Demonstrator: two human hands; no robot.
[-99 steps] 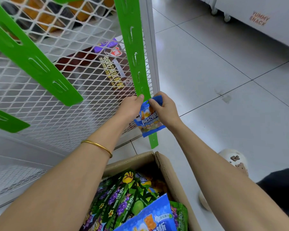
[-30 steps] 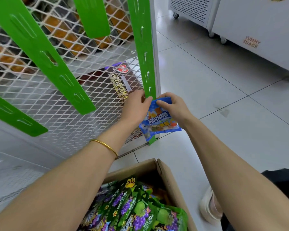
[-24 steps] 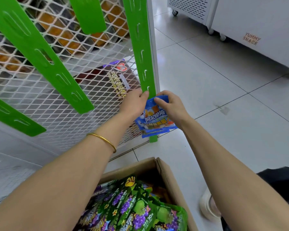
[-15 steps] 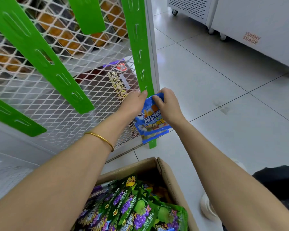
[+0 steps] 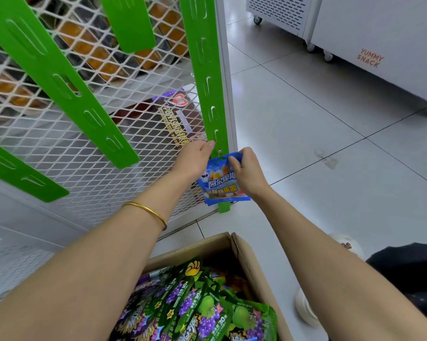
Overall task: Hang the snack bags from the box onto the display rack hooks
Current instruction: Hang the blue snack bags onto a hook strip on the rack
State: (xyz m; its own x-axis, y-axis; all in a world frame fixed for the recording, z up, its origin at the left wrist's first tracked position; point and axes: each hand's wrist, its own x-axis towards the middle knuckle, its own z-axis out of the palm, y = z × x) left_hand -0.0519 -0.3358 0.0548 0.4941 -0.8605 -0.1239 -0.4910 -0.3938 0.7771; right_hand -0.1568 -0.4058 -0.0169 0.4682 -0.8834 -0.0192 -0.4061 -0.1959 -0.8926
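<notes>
A blue snack bag (image 5: 219, 187) lies against the lower end of a green hanging strip (image 5: 207, 70) on the white mesh rack (image 5: 84, 148). My right hand (image 5: 248, 174) pinches the bag's top right corner at one of the strip's hooks. My left hand (image 5: 195, 161) holds the strip just left of the bag, thumb tip on the strip's face. Whether the hook passes through the bag's hole is hidden. At the bottom stands the open cardboard box (image 5: 242, 252), holding several green grape snack bags (image 5: 202, 308).
More green strips (image 5: 52, 77) hang empty on the mesh, with packaged goods behind it. White wheeled cabinets (image 5: 379, 45) stand at the far right across the tiled floor (image 5: 306, 143). A white shoe (image 5: 347, 244) is right of the box.
The blue bag, tilted to the right a second ago, now lies straighter against the strip. Both hands have stayed at the strip's lower end.
</notes>
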